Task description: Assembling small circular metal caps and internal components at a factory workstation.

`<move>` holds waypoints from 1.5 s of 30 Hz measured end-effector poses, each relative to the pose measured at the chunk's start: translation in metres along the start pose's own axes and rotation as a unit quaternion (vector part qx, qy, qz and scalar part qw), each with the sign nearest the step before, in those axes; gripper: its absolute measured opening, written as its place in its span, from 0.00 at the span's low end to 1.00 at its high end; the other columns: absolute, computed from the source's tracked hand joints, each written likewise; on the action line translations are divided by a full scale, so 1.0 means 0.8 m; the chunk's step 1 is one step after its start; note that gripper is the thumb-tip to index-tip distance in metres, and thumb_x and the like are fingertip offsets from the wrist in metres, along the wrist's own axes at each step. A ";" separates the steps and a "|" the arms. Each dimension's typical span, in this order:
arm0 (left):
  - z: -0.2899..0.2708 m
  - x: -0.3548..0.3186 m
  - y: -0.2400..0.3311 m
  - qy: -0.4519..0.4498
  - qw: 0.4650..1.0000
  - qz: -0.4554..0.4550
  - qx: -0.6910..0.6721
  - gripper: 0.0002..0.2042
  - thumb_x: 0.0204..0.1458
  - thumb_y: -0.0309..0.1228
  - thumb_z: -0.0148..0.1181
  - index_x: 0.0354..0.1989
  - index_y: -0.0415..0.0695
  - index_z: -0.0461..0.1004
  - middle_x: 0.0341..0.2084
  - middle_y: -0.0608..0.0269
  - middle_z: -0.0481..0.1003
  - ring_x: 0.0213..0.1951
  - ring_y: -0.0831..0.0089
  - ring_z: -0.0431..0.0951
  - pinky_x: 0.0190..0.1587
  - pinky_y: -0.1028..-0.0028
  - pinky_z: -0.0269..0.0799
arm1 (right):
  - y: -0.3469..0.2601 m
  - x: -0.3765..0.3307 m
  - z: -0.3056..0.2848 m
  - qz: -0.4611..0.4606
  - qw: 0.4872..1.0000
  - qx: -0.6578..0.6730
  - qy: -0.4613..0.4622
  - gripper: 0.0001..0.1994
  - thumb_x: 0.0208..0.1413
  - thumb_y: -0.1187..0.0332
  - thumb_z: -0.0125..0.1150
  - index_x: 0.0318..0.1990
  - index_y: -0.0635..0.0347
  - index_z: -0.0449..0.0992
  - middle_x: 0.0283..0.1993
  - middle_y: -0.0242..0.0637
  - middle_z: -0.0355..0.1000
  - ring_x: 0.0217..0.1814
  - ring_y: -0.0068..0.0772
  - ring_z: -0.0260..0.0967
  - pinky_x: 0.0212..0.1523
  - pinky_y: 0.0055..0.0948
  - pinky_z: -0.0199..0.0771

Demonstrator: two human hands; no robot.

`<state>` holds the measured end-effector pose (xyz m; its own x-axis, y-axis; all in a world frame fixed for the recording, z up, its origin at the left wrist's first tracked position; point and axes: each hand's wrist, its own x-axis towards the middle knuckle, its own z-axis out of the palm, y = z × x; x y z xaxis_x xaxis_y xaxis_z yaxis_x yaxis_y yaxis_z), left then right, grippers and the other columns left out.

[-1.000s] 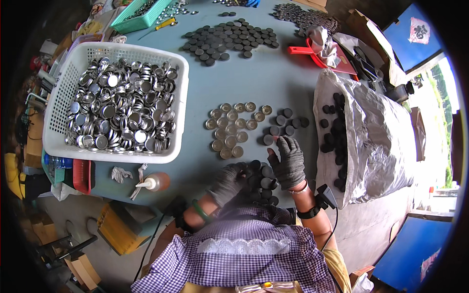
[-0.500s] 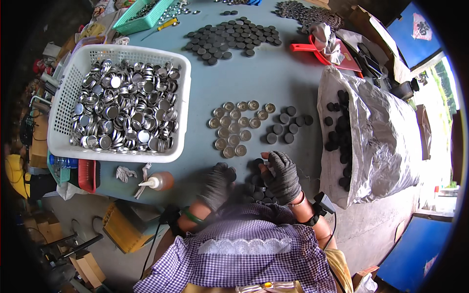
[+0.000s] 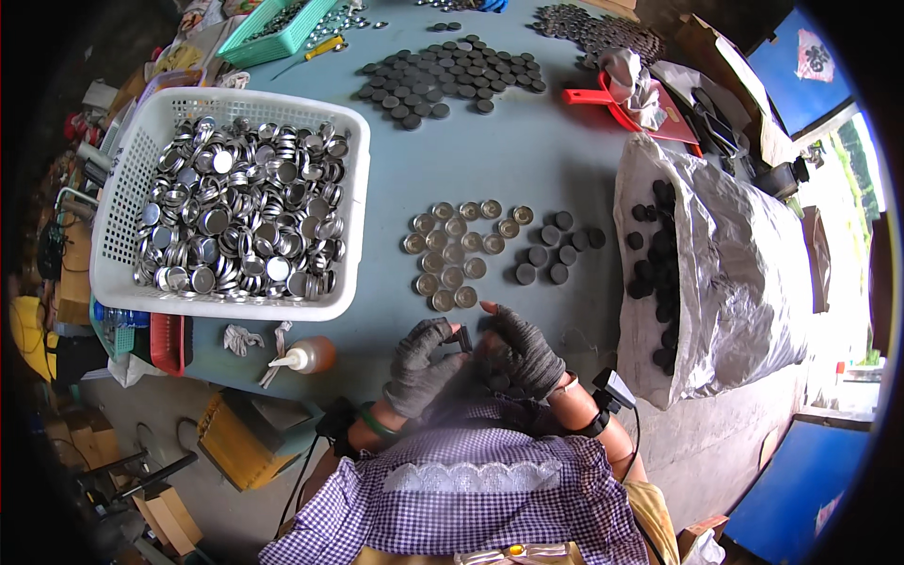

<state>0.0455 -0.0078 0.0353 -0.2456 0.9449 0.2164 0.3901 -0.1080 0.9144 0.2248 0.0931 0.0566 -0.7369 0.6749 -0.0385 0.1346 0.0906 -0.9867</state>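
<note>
Black disc, seen edge-on, is pinched upright near the middle of the counter's near edge. We see the left hand's fingers clamped on it, in a grey glove with bare fingertips. The right hand, gloved alike, is just beside it; its inner side is turned from us and blurred, so we cannot tell whether its fingers grip anything. Below it, loose dark discs are partly covered by that hand, and a checked apron hides the edge there. Beyond the hands lie pale round cups, their material unclear to us. At the right edge, a silvery sack shows discs at its mouth, its depths hidden. At the far left corner, a green basket is cut off by the view.
</note>
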 end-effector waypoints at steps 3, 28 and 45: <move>0.000 0.003 0.000 0.013 1.000 0.000 0.004 0.22 0.38 0.19 0.70 0.46 0.40 0.75 0.37 0.58 0.76 0.40 0.65 0.78 0.44 0.70 0.74 | -0.001 0.002 -0.008 0.189 0.981 0.033 -0.007 0.20 0.62 0.70 0.54 0.61 0.62 0.65 0.46 0.35 0.73 0.47 0.19 0.66 0.50 0.25 0.68; -0.006 0.018 -0.009 0.051 0.997 -0.037 -0.034 0.18 0.44 0.17 0.66 0.46 0.39 0.73 0.35 0.60 0.75 0.34 0.73 0.77 0.41 0.74 0.75 | 0.069 0.183 -0.131 0.032 0.828 -0.546 0.124 0.10 0.48 0.67 0.63 0.39 0.56 0.74 0.44 0.43 0.71 0.49 0.50 0.67 0.50 0.45 0.70; 0.026 0.016 -0.014 -0.049 0.996 0.029 0.075 0.16 0.47 0.23 0.66 0.46 0.41 0.75 0.38 0.58 0.75 0.37 0.68 0.79 0.41 0.71 0.76 | 0.053 0.185 -0.163 -0.034 0.786 -0.581 0.207 0.16 0.48 0.69 0.61 0.47 0.58 0.76 0.47 0.48 0.71 0.51 0.55 0.67 0.52 0.46 0.70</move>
<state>0.0567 0.0120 0.0207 -0.1341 0.9650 0.2255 0.5314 -0.1221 0.8383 0.2075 0.2925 0.0296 -0.5218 0.7984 0.3005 0.7962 0.5823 -0.1645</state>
